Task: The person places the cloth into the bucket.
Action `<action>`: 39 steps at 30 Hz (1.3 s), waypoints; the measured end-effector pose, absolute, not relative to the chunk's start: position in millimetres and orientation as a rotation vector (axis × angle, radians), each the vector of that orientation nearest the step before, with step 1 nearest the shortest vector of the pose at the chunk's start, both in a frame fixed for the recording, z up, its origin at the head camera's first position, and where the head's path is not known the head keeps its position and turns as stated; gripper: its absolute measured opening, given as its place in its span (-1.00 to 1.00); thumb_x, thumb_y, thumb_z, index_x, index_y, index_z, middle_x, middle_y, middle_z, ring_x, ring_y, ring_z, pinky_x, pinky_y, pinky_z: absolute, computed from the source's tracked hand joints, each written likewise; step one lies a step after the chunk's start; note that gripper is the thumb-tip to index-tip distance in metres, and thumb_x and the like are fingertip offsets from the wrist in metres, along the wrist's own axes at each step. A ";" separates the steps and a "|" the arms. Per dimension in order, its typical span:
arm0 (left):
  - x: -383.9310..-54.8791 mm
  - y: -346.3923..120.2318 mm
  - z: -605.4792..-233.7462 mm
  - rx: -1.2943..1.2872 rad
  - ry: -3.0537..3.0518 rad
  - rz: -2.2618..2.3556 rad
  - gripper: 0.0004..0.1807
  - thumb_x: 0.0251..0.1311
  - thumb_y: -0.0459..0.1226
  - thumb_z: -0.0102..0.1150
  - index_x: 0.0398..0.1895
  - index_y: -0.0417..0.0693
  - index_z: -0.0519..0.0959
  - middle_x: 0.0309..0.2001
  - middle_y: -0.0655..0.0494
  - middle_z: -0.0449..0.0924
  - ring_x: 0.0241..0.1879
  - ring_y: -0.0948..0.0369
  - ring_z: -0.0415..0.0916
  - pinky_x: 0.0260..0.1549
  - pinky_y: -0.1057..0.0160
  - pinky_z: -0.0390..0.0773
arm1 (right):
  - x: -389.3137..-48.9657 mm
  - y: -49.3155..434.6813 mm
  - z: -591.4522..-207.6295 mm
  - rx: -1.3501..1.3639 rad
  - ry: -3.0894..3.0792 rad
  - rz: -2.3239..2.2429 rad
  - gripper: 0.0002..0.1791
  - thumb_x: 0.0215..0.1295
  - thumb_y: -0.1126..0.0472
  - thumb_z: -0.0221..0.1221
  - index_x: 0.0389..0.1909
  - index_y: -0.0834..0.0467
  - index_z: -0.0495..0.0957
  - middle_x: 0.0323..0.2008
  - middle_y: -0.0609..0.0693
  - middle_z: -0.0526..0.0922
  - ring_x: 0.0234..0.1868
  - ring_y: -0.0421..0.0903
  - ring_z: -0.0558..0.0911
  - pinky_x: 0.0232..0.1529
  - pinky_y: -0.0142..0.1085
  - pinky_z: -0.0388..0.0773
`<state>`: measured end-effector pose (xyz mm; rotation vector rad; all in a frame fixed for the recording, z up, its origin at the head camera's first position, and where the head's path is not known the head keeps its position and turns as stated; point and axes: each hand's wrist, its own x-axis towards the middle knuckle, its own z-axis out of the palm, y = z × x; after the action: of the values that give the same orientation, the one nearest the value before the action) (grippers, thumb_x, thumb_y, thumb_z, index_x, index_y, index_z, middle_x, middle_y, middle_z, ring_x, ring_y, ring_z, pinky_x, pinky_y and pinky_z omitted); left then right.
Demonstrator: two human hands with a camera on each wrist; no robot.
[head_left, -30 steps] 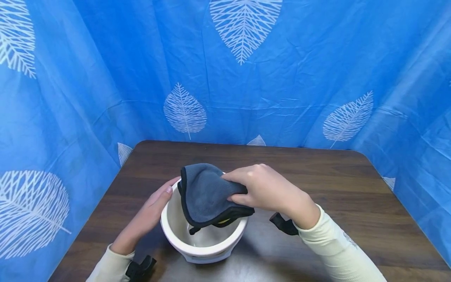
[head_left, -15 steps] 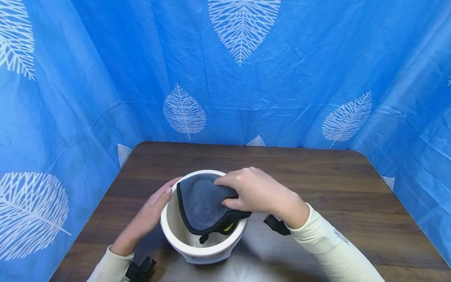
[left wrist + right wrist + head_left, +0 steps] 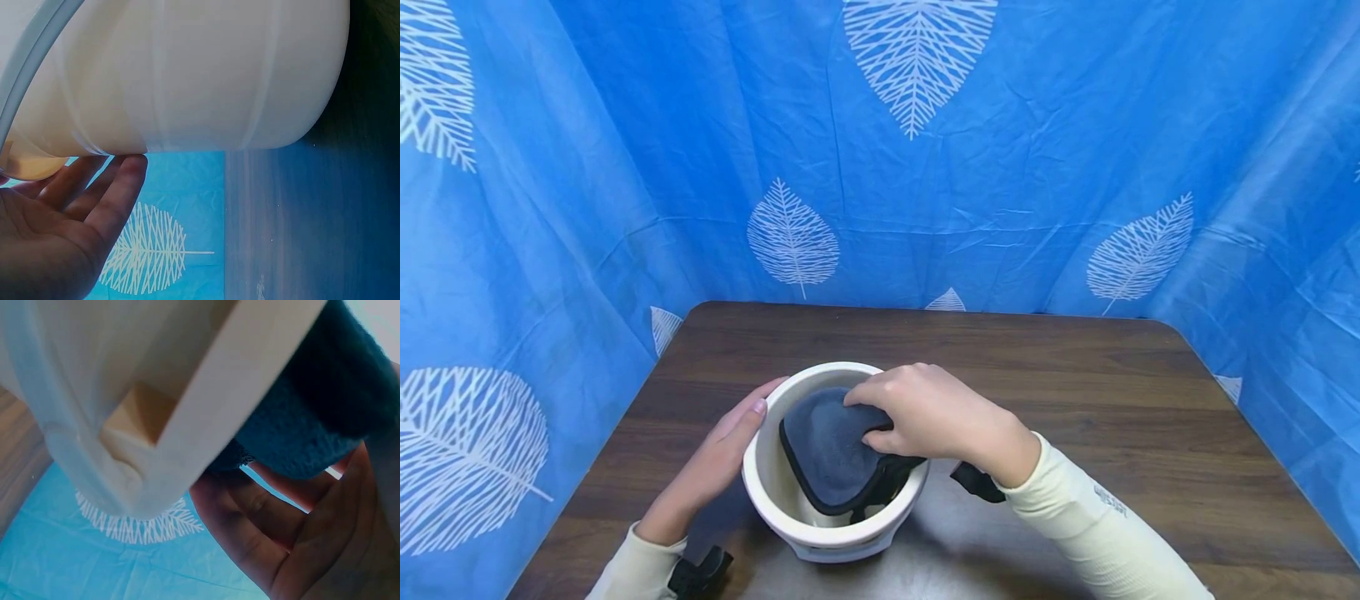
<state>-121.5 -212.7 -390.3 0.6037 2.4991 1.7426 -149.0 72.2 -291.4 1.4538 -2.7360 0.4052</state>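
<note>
A round white bucket (image 3: 831, 533) stands on the table near its front. My right hand (image 3: 936, 417) is over its right rim and pinches a folded grey cloth (image 3: 827, 450) with black edging, thumb and fingers on its right side. Most of the cloth lies inside the mouth of the bucket; its lower layers are hidden. In the right wrist view the cloth (image 3: 300, 425) bulges beside the pale wall, fingers close beneath it. My left hand (image 3: 722, 442) lies along the left side of the bucket, thumb at the rim, extended fingertips touching the outer wall (image 3: 206, 75).
The dark wooden table (image 3: 1075, 375) extends behind and to the right of the bucket. A blue curtain (image 3: 1000, 167) with white leaf prints hangs round the back and sides. Black straps (image 3: 977, 482) are on both wrists.
My right hand has moved down and to the left, lowering the cloth from above the rim into the bucket. The left hand and the bucket have stayed in place.
</note>
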 end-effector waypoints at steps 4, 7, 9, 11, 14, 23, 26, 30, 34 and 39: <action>-121.9 -213.4 -389.9 0.606 2.500 1.744 -0.48 0.66 -0.17 -0.42 0.51 -0.20 0.23 0.40 -0.21 0.36 0.28 -0.16 0.42 0.15 -0.04 0.48 | -148.9 70.1 -290.7 1.443 -2.754 0.387 -0.63 0.19 0.13 0.41 0.03 0.05 0.69 -0.13 -0.13 0.72 -0.17 -0.19 0.67 -0.11 -0.15 0.63; -121.7 -213.4 -389.7 0.604 2.500 1.746 -0.48 0.66 -0.17 -0.41 0.51 -0.20 0.23 0.40 -0.21 0.36 0.29 -0.16 0.41 0.15 -0.07 0.46 | -149.0 68.1 -289.9 1.439 -2.771 0.369 -0.64 0.20 0.11 0.41 0.03 0.04 0.69 -0.12 -0.13 0.73 -0.16 -0.19 0.68 -0.11 -0.15 0.63; -121.5 -213.3 -389.9 0.604 2.500 1.747 -0.48 0.65 -0.17 -0.40 0.51 -0.20 0.24 0.39 -0.22 0.36 0.29 -0.18 0.41 0.15 -0.13 0.47 | -149.1 66.6 -289.3 1.440 -2.784 0.357 -0.65 0.21 0.10 0.41 0.03 0.03 0.69 -0.12 -0.13 0.72 -0.16 -0.19 0.67 -0.10 -0.15 0.63; -121.3 -213.1 -389.6 0.602 2.497 1.750 -0.48 0.65 -0.17 -0.40 0.51 -0.20 0.24 0.39 -0.21 0.37 0.29 -0.18 0.41 0.15 -0.15 0.48 | -149.0 65.3 -288.8 1.442 -2.797 0.343 -0.65 0.21 0.10 0.40 0.02 0.02 0.69 -0.12 -0.14 0.72 -0.15 -0.19 0.67 -0.09 -0.15 0.63; -121.4 -213.6 -389.8 0.598 2.495 1.749 -0.48 0.65 -0.17 -0.40 0.51 -0.21 0.24 0.39 -0.21 0.37 0.29 -0.17 0.41 0.15 -0.07 0.49 | -148.9 63.6 -288.3 1.449 -2.811 0.322 -0.65 0.23 0.09 0.40 0.03 0.01 0.70 -0.10 -0.13 0.73 -0.12 -0.18 0.67 -0.05 -0.16 0.62; -121.5 -214.0 -389.2 0.589 2.467 1.764 -0.47 0.66 -0.16 -0.41 0.52 -0.23 0.21 0.40 -0.27 0.34 0.27 -0.23 0.43 0.04 0.28 0.54 | -150.9 57.7 -290.8 1.433 -2.887 0.279 -0.65 0.26 0.07 0.40 0.05 0.02 0.72 -0.06 -0.10 0.75 -0.07 -0.15 0.70 -0.02 -0.16 0.63; -121.2 -213.9 -388.8 0.575 2.484 1.756 -0.47 0.65 -0.15 -0.40 0.52 -0.23 0.22 0.40 -0.26 0.34 0.28 -0.24 0.43 0.03 0.31 0.53 | -151.2 56.9 -291.6 1.431 -2.897 0.272 -0.68 0.26 0.09 0.39 0.04 0.02 0.73 -0.08 -0.10 0.75 -0.10 -0.15 0.70 -0.04 -0.18 0.63; -120.8 -213.2 -387.8 0.561 2.491 1.754 -0.47 0.65 -0.14 -0.40 0.51 -0.21 0.23 0.39 -0.26 0.35 0.27 -0.24 0.44 0.01 0.28 0.57 | -150.7 56.9 -292.0 1.435 -2.906 0.269 -0.70 0.27 0.11 0.38 0.02 0.02 0.73 -0.10 -0.10 0.75 -0.13 -0.16 0.69 -0.07 -0.19 0.63; -120.6 -212.7 -387.2 0.562 2.492 1.748 -0.47 0.65 -0.14 -0.39 0.51 -0.19 0.23 0.39 -0.25 0.36 0.25 -0.23 0.46 0.00 0.23 0.60 | -150.0 57.7 -292.0 1.443 -2.905 0.275 -0.71 0.28 0.12 0.38 0.02 0.01 0.73 -0.10 -0.12 0.75 -0.11 -0.16 0.69 -0.06 -0.18 0.63; -120.4 -212.5 -386.6 0.555 2.495 1.738 -0.47 0.65 -0.13 -0.39 0.51 -0.18 0.23 0.39 -0.24 0.36 0.26 -0.21 0.46 0.02 0.28 0.55 | -149.1 59.3 -291.4 1.460 -2.866 0.287 -0.71 0.31 0.06 0.36 0.01 0.01 0.73 -0.10 -0.13 0.75 -0.08 -0.17 0.69 -0.04 -0.16 0.63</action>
<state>-120.4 -212.5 -386.6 0.5554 2.4952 1.7382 -149.1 59.3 -291.4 1.4595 -2.8662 0.2868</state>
